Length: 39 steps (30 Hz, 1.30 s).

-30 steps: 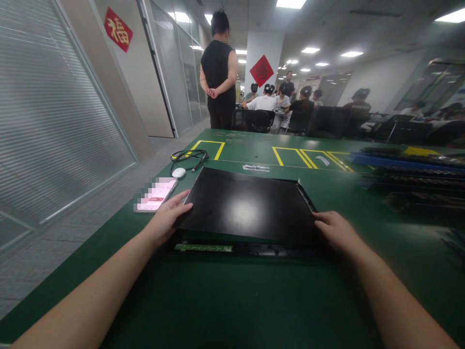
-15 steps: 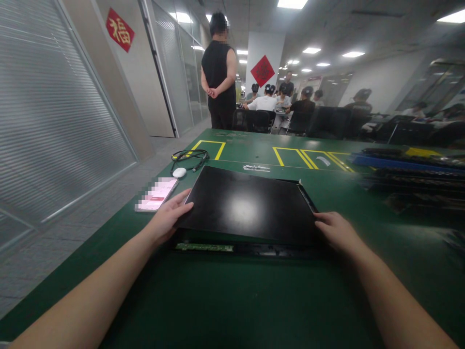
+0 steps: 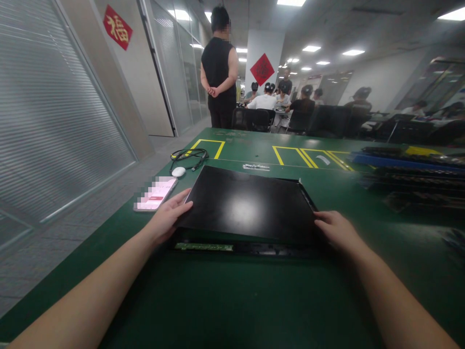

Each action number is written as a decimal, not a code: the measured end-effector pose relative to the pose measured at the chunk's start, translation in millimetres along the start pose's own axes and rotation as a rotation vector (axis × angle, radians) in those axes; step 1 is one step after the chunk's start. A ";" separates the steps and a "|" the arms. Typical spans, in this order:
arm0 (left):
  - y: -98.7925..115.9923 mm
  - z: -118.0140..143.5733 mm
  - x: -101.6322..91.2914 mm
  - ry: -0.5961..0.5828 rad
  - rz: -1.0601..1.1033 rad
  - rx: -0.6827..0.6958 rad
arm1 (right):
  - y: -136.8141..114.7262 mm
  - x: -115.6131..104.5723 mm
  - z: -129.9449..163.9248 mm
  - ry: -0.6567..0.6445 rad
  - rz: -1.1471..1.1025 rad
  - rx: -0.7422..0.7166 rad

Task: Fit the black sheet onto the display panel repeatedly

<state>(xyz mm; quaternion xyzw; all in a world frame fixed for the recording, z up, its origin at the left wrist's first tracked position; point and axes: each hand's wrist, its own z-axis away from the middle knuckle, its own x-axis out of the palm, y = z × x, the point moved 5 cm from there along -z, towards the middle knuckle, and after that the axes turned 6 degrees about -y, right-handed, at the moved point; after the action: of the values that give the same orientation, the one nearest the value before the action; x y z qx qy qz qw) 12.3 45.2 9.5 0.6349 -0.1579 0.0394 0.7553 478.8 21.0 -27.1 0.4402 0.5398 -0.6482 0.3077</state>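
Both hands on the black panel (image 3: 247,206), the flat glossy screen-like sheet in front of me on the green table (image 3: 232,300). Everything below is placed relative to that panel.

Left hand (image 3: 167,219) at the panel's near-left corner: thumb lies on top of the edge, fingers curl under it. A loose pinch on the edge, not a full wrap. Right hand (image 3: 336,231) at the near-right corner: fingers flat and partly curled against the side. I can't tell if they're under the edge or just pressed against it.

The panel sits tilted, near edge raised a little over a dark frame beneath. A green circuit strip (image 3: 203,247) shows under the near edge, left of centre. A thin black bezel piece (image 3: 307,196) stands off the panel's right edge.

Judgement: I'm mid-lift or mid-seat, panel to frame, with the corners under control. The next move needs both sides kept level, grip on the edges only, no pressure on the face, and care not to snag the strip.

Left of the panel: a phone (image 3: 156,193), just beside my left hand. Beyond the far-left corner: a white puck (image 3: 178,171) and a coiled black cable (image 3: 189,155). Right of it, well apart: stacked dark trays (image 3: 410,174), blurred. A person in black (image 3: 219,72) stands past the far end of the table, hands behind their back.
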 end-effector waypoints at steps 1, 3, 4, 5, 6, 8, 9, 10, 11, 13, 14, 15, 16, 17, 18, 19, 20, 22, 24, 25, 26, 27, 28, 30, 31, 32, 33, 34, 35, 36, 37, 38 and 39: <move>-0.1 -0.1 -0.2 -0.003 -0.001 -0.001 | 0.1 0.1 0.0 -0.001 -0.002 0.003; -0.6 -0.7 -1.3 -0.004 -0.004 -0.003 | 0.2 0.2 -0.1 -0.005 -0.004 0.006; -1.0 -1.1 -2.0 0.001 -0.005 -0.006 | 0.0 0.2 -0.2 -0.008 -0.001 0.004; -1.6 -1.6 -2.8 0.007 -0.006 -0.008 | -0.5 0.2 -0.3 -0.010 0.007 0.000; -2.1 -2.2 -3.5 0.015 -0.005 -0.010 | -1.0 0.0 -0.4 -0.010 0.018 -0.004; -2.9 -3.4 -4.3 0.024 -0.001 -0.016 | -1.8 -0.4 -0.4 -0.009 0.039 -0.007; -3.1 -3.9 -4.5 0.024 0.003 -0.018 | -2.1 -0.6 -0.4 -0.008 0.046 -0.009; -3.1 -4.4 -4.7 0.024 0.009 -0.018 | -2.2 -0.7 -0.5 -0.005 0.048 -0.009; -3.1 -4.9 -5.1 0.024 0.017 -0.018 | -1.8 -0.7 -0.6 -0.005 0.044 -0.006; -3.1 -5.9 -6.6 0.027 0.034 -0.016 | -0.4 0.5 -1.5 -0.020 0.022 -0.004; -3.5 -6.5 -7.8 0.030 0.042 -0.016 | 0.8 1.5 -2.1 -0.032 0.003 -0.005; -4.0 -7.3 -8.9 0.030 0.050 -0.019 | 2.1 2.6 -2.9 -0.044 -0.017 -0.006; -4.6 -8.1 -10.1 0.031 0.057 -0.021 | 3.5 3.3 -3.8 -0.050 -0.036 -0.006; -5.3 -8.9 -11.0 0.029 0.063 -0.023 | 5.0 3.7 -4.6 -0.046 -0.049 -0.005; -6.0 -9.8 -11.7 0.025 0.067 -0.025 | 6.5 3.8 -5.3 -0.039 -0.059 -0.004; -6.4 -10.5 -12.3 0.023 0.069 -0.024 | 7.9 4.0 -6.0 -0.033 -0.067 -0.003; -6.9 -11.1 -12.8 0.023 0.070 -0.024 | 8.9 4.3 -6.5 -0.032 -0.074 -0.003; -7.5 -11.5 -13.9 0.035 0.066 -0.028 | 10.3 5.3 -7.1 -0.044 -0.086 0.001; -7.9 -11.5 -14.5 0.047 0.062 -0.031 | 10.5 5.7 -7.2 -0.054 -0.090 0.007; -8.0 -11.4 -14.5 0.048 0.060 -0.032 | 10.2 5.3 -6.9 -0.051 -0.086 0.010; -8.1 -11.4 -14.2 0.043 0.059 -0.033 | 9.6 4.7 -6.7 -0.047 -0.082 0.011; -8.2 -11.5 -13.9 0.035 0.059 -0.034 | 8.8 4.1 -6.3 -0.045 -0.080 0.012; -8.5 -11.5 -13.5 0.028 0.058 -0.038 | 7.9 3.5 -5.9 -0.045 -0.080 0.012; -8.7 -11.3 -12.7 0.020 0.051 -0.044 | 6.1 2.3 -5.3 -0.044 -0.078 0.012; -8.8 -11.0 -12.0 0.019 0.046 -0.047 | 5.2 1.6 -5.0 -0.039 -0.072 0.013; -8.6 -10.5 -11.2 0.017 0.038 -0.050 | 4.5 0.9 -4.7 -0.034 -0.062 0.012; -8.4 -9.8 -10.1 0.016 0.030 -0.052 | 3.8 0.5 -4.5 -0.033 -0.054 0.011; -8.2 -8.9 -8.6 0.011 0.020 -0.057 | 3.3 0.4 -4.3 -0.037 -0.049 0.011; -8.0 -7.9 -7.1 0.008 0.010 -0.062 | 2.9 0.6 -4.2 -0.047 -0.047 0.013; -7.7 -6.9 -5.6 0.007 0.001 -0.067 | 2.4 0.8 -4.0 -0.056 -0.047 0.012; -7.4 -5.9 -4.4 0.007 -0.006 -0.068 | 1.7 0.6 -3.7 -0.056 -0.043 0.011; -7.0 -4.9 -3.2 0.008 -0.012 -0.067 | 1.0 0.0 -3.2 -0.049 -0.034 0.010; -6.7 -4.1 -2.2 0.007 -0.015 -0.066 | 0.1 -0.9 -2.6 -0.039 -0.024 0.012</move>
<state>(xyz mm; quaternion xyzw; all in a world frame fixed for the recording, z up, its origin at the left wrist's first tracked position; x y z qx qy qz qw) 12.8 48.1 1.9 0.6108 -0.1515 0.0307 0.7765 479.9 23.5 -26.5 0.4229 0.5352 -0.6633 0.3078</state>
